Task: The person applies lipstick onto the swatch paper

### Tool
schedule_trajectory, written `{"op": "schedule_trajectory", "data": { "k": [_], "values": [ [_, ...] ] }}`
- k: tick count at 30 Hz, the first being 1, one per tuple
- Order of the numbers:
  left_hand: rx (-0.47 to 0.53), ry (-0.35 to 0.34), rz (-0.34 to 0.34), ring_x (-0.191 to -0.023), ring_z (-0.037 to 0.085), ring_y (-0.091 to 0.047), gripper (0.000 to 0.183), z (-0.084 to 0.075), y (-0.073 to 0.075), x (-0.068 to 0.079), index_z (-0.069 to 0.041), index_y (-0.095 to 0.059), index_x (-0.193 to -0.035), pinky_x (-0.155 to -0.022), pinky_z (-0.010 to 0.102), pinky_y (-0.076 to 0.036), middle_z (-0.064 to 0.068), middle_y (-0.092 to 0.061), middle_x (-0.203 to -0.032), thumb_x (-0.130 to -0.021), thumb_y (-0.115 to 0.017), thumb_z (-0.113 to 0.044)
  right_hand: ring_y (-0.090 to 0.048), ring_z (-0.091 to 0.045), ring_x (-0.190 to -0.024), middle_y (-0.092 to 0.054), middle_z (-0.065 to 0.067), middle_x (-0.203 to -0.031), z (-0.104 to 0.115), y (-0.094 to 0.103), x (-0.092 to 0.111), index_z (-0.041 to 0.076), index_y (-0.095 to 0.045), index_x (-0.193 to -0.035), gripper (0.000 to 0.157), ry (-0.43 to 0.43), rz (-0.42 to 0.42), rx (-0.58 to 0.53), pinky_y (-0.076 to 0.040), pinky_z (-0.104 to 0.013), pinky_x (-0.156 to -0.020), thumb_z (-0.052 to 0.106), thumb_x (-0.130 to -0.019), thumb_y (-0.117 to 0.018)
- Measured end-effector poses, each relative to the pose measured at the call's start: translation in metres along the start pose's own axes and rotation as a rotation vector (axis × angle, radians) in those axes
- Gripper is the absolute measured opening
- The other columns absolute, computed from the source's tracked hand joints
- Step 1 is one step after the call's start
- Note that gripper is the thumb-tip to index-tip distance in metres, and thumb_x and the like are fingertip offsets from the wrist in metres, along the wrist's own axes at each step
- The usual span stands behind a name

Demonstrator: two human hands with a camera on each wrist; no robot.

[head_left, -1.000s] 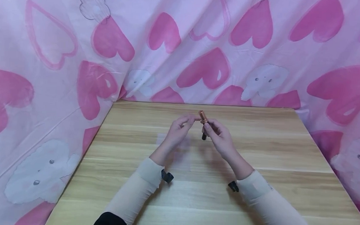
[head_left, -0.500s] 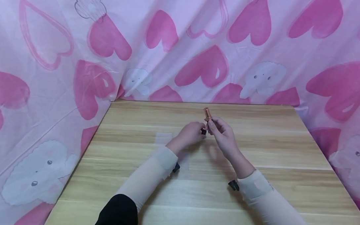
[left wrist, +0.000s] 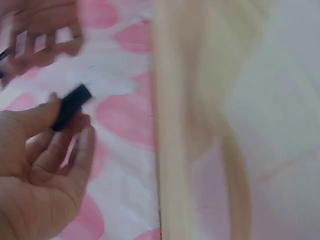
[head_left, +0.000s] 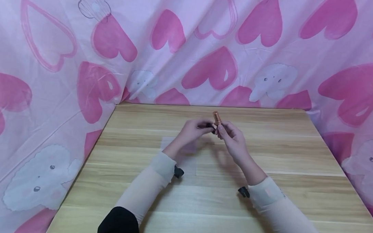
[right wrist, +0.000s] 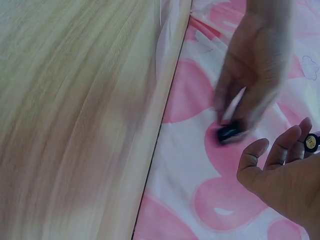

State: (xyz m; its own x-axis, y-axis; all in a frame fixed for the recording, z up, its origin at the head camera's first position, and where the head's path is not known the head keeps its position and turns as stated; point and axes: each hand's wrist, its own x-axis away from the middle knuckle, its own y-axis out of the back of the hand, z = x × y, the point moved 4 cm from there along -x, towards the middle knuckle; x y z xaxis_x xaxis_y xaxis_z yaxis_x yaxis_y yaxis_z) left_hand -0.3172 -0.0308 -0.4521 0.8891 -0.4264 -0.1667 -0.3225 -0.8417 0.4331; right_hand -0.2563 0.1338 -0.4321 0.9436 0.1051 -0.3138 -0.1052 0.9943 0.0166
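A copper-coloured lipstick tube (head_left: pixel 216 118) stands tilted in my right hand (head_left: pixel 233 142), pinched between thumb and fingers above the far part of the table. Its round black end (right wrist: pixel 311 143) with a small yellowish label shows at the edge of the right wrist view. My left hand (head_left: pixel 189 132) is just to the left, pinching a small black cap (left wrist: pixel 72 107) between thumb and fingers. In the right wrist view the left hand and cap are blurred. The two hands are close together; in both wrist views the cap is apart from the tube.
Under the hands spreads a wood-grain table (head_left: pixel 263 215). Thin translucent patches (head_left: pixel 188 166) lie on it below the left forearm. A pink heart-patterned cloth (head_left: pixel 163 67) hangs behind and at both sides. Small black wrist cameras (head_left: pixel 179 171) sit at the cuffs.
My left hand came from beside the tube to its lower black end, then drew slightly up and left with the black cap. My right hand moved a little right with the tube.
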Motion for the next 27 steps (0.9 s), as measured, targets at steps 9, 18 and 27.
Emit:
{"op": "schedule_trajectory", "data": {
  "k": [9,18,27],
  "values": [
    [0.697,0.056,-0.126,-0.111,0.033,-0.067,0.039,-0.018,0.039,0.023,0.004,-0.061,-0.129,-0.099,0.038,-0.052,0.017,-0.070,-0.119,-0.098,-0.068,-0.018,-0.060,-0.014,-0.084,-0.063,-0.007,-0.090,0.008,0.002,0.007,-0.008,-0.064,-0.116,0.026,0.028,-0.004,0.080,-0.054,-0.025,-0.078,0.014,-0.102,-0.060],
    [0.745,0.004,-0.126,-0.107,0.026,-0.070,0.032,-0.027,0.042,0.029,0.003,-0.066,-0.123,-0.099,0.041,-0.052,0.017,-0.072,-0.115,-0.097,-0.069,-0.014,-0.054,-0.010,-0.075,-0.063,-0.001,-0.088,0.013,-0.003,0.012,-0.003,-0.068,-0.114,0.019,0.016,0.014,0.172,-0.045,-0.020,-0.061,0.008,-0.099,-0.064],
    [0.533,-0.016,-0.090,-0.105,0.023,-0.070,0.031,-0.035,0.039,0.032,-0.011,-0.073,-0.121,-0.097,0.039,-0.053,0.007,-0.074,-0.110,-0.091,-0.076,-0.020,-0.053,-0.011,-0.070,-0.066,-0.005,-0.089,0.040,-0.013,0.015,-0.002,-0.071,-0.111,0.016,0.028,0.033,0.238,-0.044,-0.022,-0.058,0.005,-0.097,-0.067]
  ]
}}
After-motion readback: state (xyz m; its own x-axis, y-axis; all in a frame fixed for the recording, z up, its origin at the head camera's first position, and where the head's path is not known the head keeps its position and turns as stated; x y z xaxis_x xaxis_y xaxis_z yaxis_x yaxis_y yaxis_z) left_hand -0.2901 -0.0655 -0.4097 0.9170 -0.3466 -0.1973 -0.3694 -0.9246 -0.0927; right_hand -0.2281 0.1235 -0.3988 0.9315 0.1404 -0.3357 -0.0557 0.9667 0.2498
